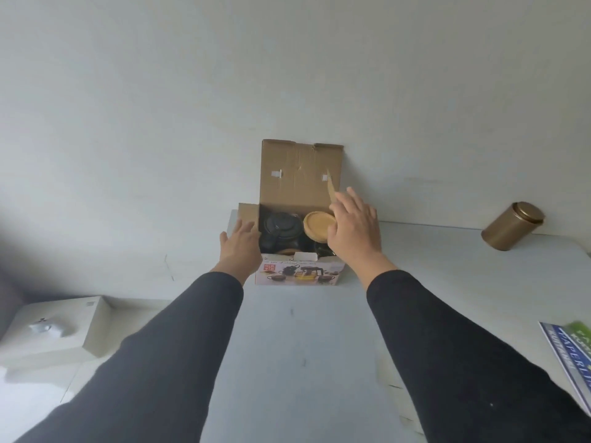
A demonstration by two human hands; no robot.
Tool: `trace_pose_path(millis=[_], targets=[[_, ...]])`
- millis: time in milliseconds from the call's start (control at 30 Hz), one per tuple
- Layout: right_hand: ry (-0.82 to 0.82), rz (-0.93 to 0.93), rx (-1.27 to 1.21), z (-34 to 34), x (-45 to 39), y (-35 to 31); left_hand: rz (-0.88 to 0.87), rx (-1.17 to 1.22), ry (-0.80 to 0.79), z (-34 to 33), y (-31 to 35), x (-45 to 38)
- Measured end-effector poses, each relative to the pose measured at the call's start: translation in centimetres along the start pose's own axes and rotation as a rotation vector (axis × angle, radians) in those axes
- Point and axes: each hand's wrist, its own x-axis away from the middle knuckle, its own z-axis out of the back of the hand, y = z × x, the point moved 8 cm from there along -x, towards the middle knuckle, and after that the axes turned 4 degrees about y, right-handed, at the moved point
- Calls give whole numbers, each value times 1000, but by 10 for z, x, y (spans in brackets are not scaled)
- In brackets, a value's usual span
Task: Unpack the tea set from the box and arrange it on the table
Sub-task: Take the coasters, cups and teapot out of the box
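A cardboard tea set box (299, 274) stands at the far edge of the white table (303, 346), against the wall, with its brown lid flap up. Inside I see a black teapot (281, 228) on the left and a round bamboo lid (318, 223) on the right. My left hand (240, 247) rests flat against the box's left side flap, fingers apart. My right hand (355, 230) hovers over the box's right end, fingers spread, beside the bamboo lid and the right flap. Neither hand holds anything. The rest of the box's contents are hidden.
A gold tin canister (511, 227) lies tilted at the far right of the table. A blue and white printed package (572, 356) pokes in at the right edge. A white box (64, 327) sits lower left, off the table.
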Motion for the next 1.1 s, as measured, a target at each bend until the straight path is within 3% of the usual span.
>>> trace_pose_path(millis=[200, 333, 467, 733, 967, 1100], targets=[[-76, -239, 212, 5, 20, 54, 75, -17, -56, -7, 19, 11], [-299, -349, 255, -22, 30, 84, 119, -12, 11, 0, 26, 6], [-488, -313, 167, -62, 37, 90, 93, -102, 17, 0, 35, -3], [-370, -118, -237, -96, 2, 68, 15, -317, -110, -3, 60, -28], [-356, -86, -346, -111, -33, 64, -71, -505, -173, -10, 82, -32], [-430, -69, -354, -123, -45, 62, -116, -555, -201, -17, 88, -34]])
